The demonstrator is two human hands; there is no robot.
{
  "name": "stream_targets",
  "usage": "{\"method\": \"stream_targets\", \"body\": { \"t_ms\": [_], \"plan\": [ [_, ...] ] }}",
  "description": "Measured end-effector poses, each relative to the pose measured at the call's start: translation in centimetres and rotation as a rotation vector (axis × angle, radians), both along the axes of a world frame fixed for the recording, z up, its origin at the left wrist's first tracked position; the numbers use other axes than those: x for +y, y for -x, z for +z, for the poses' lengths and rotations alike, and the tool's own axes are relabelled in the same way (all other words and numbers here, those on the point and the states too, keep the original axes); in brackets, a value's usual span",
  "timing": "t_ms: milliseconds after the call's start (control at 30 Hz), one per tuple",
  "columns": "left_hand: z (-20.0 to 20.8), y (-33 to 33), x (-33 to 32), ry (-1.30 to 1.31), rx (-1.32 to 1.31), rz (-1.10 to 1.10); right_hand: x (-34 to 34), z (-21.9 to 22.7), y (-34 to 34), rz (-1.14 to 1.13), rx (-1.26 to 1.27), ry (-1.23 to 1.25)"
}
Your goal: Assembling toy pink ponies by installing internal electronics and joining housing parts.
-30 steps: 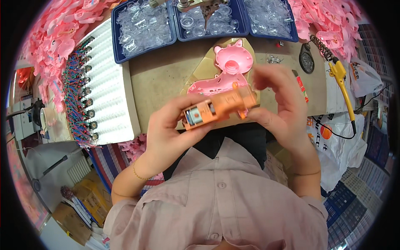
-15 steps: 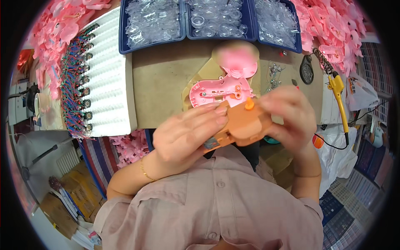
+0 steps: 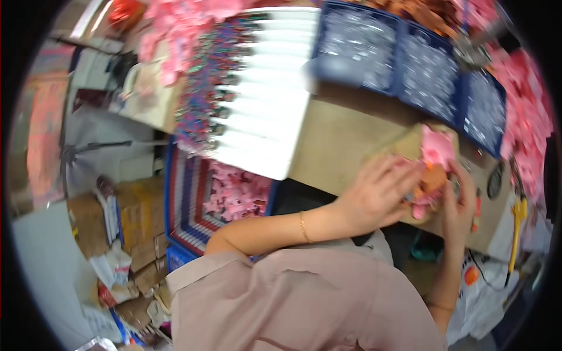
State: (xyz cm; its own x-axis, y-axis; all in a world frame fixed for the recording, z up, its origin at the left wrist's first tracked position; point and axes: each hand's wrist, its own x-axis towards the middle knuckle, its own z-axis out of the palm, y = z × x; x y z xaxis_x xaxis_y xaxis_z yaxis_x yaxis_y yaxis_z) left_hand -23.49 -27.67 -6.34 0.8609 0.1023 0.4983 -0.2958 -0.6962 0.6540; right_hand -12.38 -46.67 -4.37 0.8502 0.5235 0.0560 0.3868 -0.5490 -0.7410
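My left hand (image 3: 377,196) and my right hand (image 3: 456,202) meet over a small orange toy part (image 3: 432,178) at the front edge of the brown worktable (image 3: 345,137). Both hands have their fingers on it, and most of it is hidden between them. A pink plastic toy piece (image 3: 438,146) lies on the table right behind the hands, with more pink plastic (image 3: 418,206) showing under my fingers. The picture is blurred by head motion.
Blue trays of clear plastic parts (image 3: 410,64) line the far table edge. A white rack of small colourful parts (image 3: 246,99) stands at the left. Heaps of pink parts (image 3: 527,111) lie at the right, a yellow tool (image 3: 517,222) beside them. A crate of pink parts (image 3: 234,193) and cardboard boxes (image 3: 134,216) sit on the floor.
My head has turned left, so the table and hands have shifted to the upper right. The orange part has gone from raised before my chest to down at the pink piece.
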Motion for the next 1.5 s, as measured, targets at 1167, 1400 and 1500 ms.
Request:
{"method": "stream_targets", "body": {
  "t_ms": [1167,1400,1500],
  "plan": [
    [4.9,-1.3,34.7,-0.639,0.677,0.545,-1.0,3.1,1.4,-0.047,-0.132,-0.173],
    [5.0,1.6,36.1,-0.586,0.774,0.327,-0.1,3.5,1.6,0.029,-0.281,-0.159],
    [2.1,2.8,40.7,-0.379,0.476,0.277,0.0,3.1,0.6,0.05,-0.465,-0.259]
  ]
}}
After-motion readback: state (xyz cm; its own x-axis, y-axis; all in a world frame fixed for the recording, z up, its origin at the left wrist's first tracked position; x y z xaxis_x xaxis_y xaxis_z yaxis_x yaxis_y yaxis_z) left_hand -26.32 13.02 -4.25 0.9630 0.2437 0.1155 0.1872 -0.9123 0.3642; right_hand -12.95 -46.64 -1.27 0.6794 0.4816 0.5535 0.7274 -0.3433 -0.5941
